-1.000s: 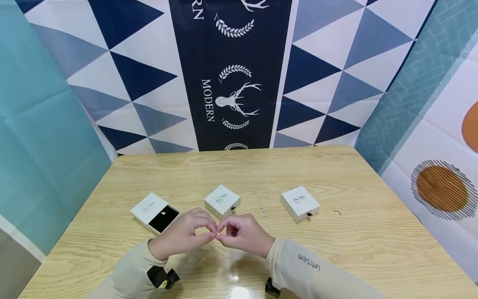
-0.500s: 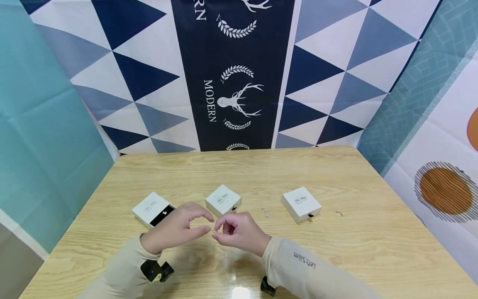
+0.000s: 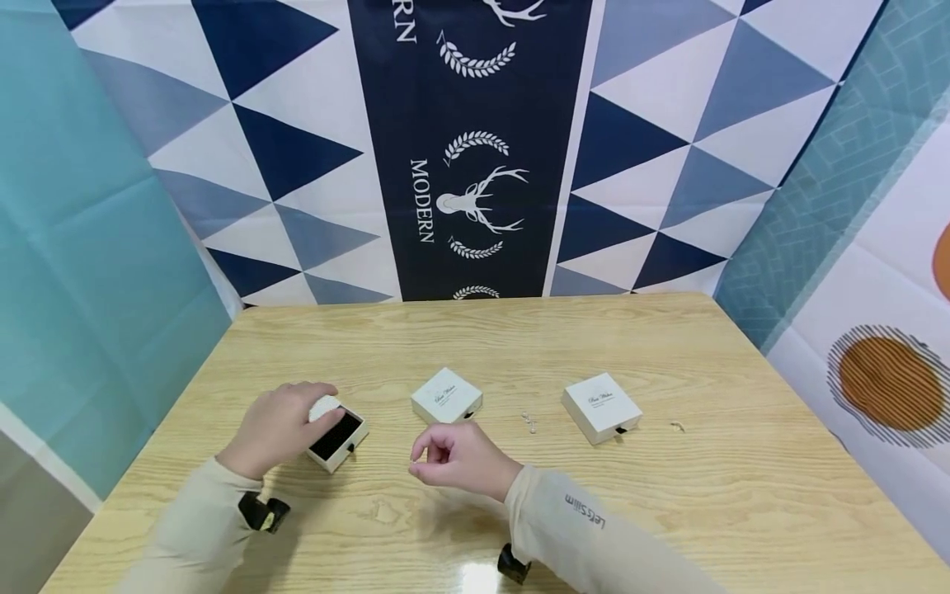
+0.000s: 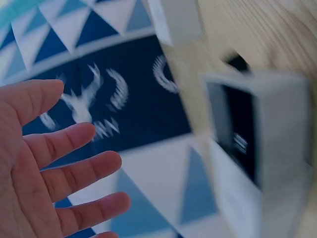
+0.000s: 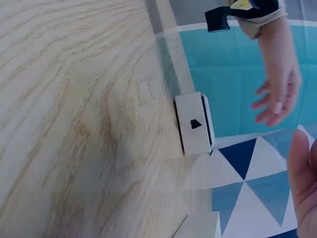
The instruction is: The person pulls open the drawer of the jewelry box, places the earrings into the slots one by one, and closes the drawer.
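My left hand is stretched over a partly slid-out white jewelry box at the left of the table. Its thumb and fingers are spread apart, and in the left wrist view the fingers stand clear of the box with nothing between them. A small silvery item lies on the box's black lining. My right hand hovers over the table, thumb and forefinger pinching a tiny shiny piece of jewelry; most of it is hidden by the fingertips.
Two closed white boxes with black pull tabs, a middle box and a right box, sit farther back. Between them lies silvery jewelry. A small gold-toned piece is on the wooden table at the right.
The left hand let go of the tiny piece, leaving it in the right hand, and moved left over the box. The right hand shifted slightly left, still pinching.
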Demonstrator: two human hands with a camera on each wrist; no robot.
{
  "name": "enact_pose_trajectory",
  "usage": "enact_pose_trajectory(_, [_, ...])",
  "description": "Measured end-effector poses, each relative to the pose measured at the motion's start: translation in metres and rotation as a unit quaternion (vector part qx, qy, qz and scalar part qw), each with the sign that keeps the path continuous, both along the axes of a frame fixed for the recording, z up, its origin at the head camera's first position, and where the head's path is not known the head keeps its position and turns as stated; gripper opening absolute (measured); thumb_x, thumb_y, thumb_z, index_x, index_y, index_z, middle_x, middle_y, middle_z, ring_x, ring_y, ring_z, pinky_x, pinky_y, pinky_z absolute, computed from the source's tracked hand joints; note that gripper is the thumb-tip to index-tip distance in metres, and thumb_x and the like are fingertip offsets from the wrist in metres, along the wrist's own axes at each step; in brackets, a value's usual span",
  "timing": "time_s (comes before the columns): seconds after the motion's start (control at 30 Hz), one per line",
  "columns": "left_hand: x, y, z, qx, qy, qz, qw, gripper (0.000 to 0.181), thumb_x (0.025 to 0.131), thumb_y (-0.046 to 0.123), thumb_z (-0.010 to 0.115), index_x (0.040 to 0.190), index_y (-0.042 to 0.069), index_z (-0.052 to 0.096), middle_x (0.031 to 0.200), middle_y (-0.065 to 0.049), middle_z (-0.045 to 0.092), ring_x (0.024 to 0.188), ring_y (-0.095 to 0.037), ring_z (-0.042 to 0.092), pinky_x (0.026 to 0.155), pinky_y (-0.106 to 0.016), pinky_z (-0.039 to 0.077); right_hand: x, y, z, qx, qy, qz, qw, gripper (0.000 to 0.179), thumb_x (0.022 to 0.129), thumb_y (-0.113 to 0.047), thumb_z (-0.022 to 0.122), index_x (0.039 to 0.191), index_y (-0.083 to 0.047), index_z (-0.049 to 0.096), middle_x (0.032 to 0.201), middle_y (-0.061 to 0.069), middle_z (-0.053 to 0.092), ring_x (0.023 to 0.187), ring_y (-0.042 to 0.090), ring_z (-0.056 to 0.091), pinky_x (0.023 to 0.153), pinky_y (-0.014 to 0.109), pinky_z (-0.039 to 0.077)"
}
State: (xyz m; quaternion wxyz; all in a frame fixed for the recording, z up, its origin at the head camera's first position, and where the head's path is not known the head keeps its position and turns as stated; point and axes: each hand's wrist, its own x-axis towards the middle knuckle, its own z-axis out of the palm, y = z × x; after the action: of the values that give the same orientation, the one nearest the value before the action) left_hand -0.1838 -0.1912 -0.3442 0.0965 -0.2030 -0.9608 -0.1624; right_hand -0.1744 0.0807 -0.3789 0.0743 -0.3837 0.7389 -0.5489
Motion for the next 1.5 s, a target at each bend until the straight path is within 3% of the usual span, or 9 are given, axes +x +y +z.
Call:
enact_pose_trajectory(0.07, [-0.006, -0.016, -0.006, 0.059, -0.081, 0.020, 0.9948, 0.039, 0.094, 0.026, 0.060, 0.120, -0.003, 0.061, 0.115, -0.022, 0.063, 0.097, -0.038, 0.062, 0.077, -0.050, 0.050, -0.001, -0.003, 0.000, 0.011, -0.008, 0.007, 0.9999, 0.004, 0.081, 0.002, 0.067, 0.084, 0.002, 0.064, 0.060, -0.003, 0.054, 0.057, -0.004, 0.046, 0.054, 0.015, 0.042])
enact_pose_trajectory(0.13, [-0.011, -0.031, -0.011, 0.112, -0.147, 0.047, 0.9816, 0.046, 0.097, 0.026, 0.056, 0.127, -0.009, 0.052, 0.124, -0.030, 0.055, 0.104, -0.044, 0.056, 0.082, -0.052, 0.048, -0.002, -0.006, 0.001, 0.022, -0.013, 0.012, 0.9996, 0.003, 0.081, 0.002, 0.067, 0.084, 0.002, 0.064, 0.060, -0.005, 0.053, 0.056, -0.004, 0.045, 0.054, 0.014, 0.041])
enact_pose_trajectory(0.2, [-0.014, -0.044, -0.016, 0.140, -0.190, 0.076, 0.9688, 0.052, 0.099, 0.026, 0.052, 0.132, -0.014, 0.043, 0.130, -0.036, 0.047, 0.110, -0.050, 0.050, 0.085, -0.054, 0.046, -0.002, -0.009, 0.002, 0.032, -0.015, 0.016, 0.9992, 0.003, 0.082, 0.001, 0.067, 0.084, 0.002, 0.065, 0.061, -0.008, 0.053, 0.056, -0.004, 0.045, 0.054, 0.014, 0.040])
enact_pose_trajectory(0.4, [-0.016, -0.063, -0.025, 0.069, -0.237, 0.135, 0.9595, 0.069, 0.099, 0.035, 0.047, 0.136, -0.020, 0.030, 0.132, -0.041, 0.041, 0.118, -0.055, 0.042, 0.090, -0.060, 0.041, -0.006, -0.019, -0.001, 0.066, -0.013, 0.010, 0.9977, 0.004, 0.083, -0.001, 0.069, 0.084, 0.000, 0.065, 0.059, -0.011, 0.048, 0.053, -0.003, 0.041, 0.054, 0.014, 0.039])
enact_pose_trajectory(0.57, [-0.017, -0.067, -0.029, 0.026, -0.246, 0.145, 0.9580, 0.076, 0.098, 0.043, 0.046, 0.135, -0.022, 0.031, 0.129, -0.041, 0.043, 0.117, -0.056, 0.042, 0.091, -0.062, 0.039, -0.010, -0.029, -0.002, 0.078, -0.004, -0.003, 0.9969, 0.003, 0.085, -0.004, 0.068, 0.086, -0.001, 0.065, 0.059, -0.011, 0.048, 0.051, -0.003, 0.040, 0.054, 0.015, 0.038])
enact_pose_trajectory(0.93, [-0.022, -0.075, -0.044, 0.034, -0.233, 0.147, 0.9607, 0.068, 0.098, 0.041, 0.050, 0.129, -0.018, 0.042, 0.121, -0.039, 0.051, 0.110, -0.054, 0.050, 0.085, -0.058, 0.044, -0.016, -0.043, -0.005, 0.093, -0.006, -0.070, 0.9931, 0.003, 0.084, -0.007, 0.068, 0.085, -0.004, 0.067, 0.057, -0.010, 0.046, 0.050, -0.002, 0.039, 0.050, 0.016, 0.035])
enact_pose_trajectory(1.03, [-0.024, -0.074, -0.046, 0.038, -0.233, 0.149, 0.9602, 0.054, 0.097, 0.040, 0.051, 0.116, -0.012, 0.053, 0.107, -0.030, 0.059, 0.094, -0.044, 0.057, 0.076, -0.052, 0.046, -0.017, -0.046, -0.005, 0.101, -0.018, -0.080, 0.9914, 0.004, 0.085, -0.008, 0.068, 0.085, -0.004, 0.067, 0.057, -0.010, 0.046, 0.051, 0.000, 0.039, 0.050, 0.016, 0.035])
enact_pose_trajectory(1.17, [-0.026, -0.071, -0.046, 0.036, -0.231, 0.149, 0.9609, 0.045, 0.096, 0.034, 0.055, 0.109, -0.010, 0.055, 0.096, -0.021, 0.061, 0.082, -0.031, 0.057, 0.068, -0.047, 0.046, -0.019, -0.051, -0.005, 0.113, -0.028, -0.079, 0.9901, 0.004, 0.086, -0.010, 0.068, 0.085, -0.006, 0.068, 0.056, -0.009, 0.046, 0.050, 0.001, 0.038, 0.050, 0.016, 0.035])
enact_pose_trajectory(1.5, [-0.028, -0.068, -0.042, 0.060, -0.232, 0.171, 0.9557, 0.048, 0.093, 0.025, 0.061, 0.119, -0.015, 0.053, 0.109, -0.029, 0.061, 0.094, -0.038, 0.059, 0.078, -0.053, 0.046, -0.030, -0.076, -0.010, 0.154, -0.004, -0.083, 0.9845, 0.005, 0.087, -0.014, 0.070, 0.086, -0.009, 0.071, 0.052, -0.010, 0.041, 0.045, 0.001, 0.032, 0.045, 0.015, 0.028])
